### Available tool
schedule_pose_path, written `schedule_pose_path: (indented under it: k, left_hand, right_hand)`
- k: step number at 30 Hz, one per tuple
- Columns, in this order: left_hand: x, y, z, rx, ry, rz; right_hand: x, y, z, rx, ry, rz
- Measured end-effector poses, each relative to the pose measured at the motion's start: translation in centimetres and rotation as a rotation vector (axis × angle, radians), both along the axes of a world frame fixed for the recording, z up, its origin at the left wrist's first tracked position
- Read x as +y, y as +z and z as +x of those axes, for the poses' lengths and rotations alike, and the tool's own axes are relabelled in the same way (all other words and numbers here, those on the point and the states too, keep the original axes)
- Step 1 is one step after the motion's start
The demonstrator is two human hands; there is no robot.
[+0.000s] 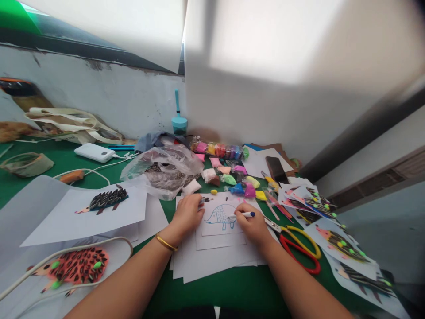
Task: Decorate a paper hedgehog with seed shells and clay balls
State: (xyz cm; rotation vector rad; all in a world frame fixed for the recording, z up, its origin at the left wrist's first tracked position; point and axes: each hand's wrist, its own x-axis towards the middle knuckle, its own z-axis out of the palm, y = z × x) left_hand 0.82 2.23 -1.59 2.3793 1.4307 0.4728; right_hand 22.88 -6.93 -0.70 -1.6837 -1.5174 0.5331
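Observation:
A blue-ink hedgehog drawing (219, 216), its back filled with small marks, lies on a stack of white paper (212, 261). My right hand (251, 222) is closed around a white pen with a blue end (248, 214), its tip at the hedgehog's back. My left hand (190, 212) rests at the upper left of the sheets, fingers curled near a few sunflower seeds (206, 199); whether it grips something small is unclear. A yellow bit of clay (214, 192) sits just above the drawing.
Scissors (300, 243) with red and yellow handles lie right of the paper. Clay packets (229, 179) and a plastic bag of seeds (166, 175) sit behind. Finished hedgehog pictures flank both sides (108, 198). A phone (276, 169), a power bank (94, 152) and cables lie around.

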Motion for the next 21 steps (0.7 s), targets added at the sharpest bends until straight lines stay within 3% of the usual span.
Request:
schedule_pose_path:
  k: [21]
  left_hand:
    - [-0.12, 0.3, 0.04, -0.003, 0.004, -0.012]
  right_hand:
    - [-0.11, 0.01, 0.07, -0.016, 0.016, 0.081]
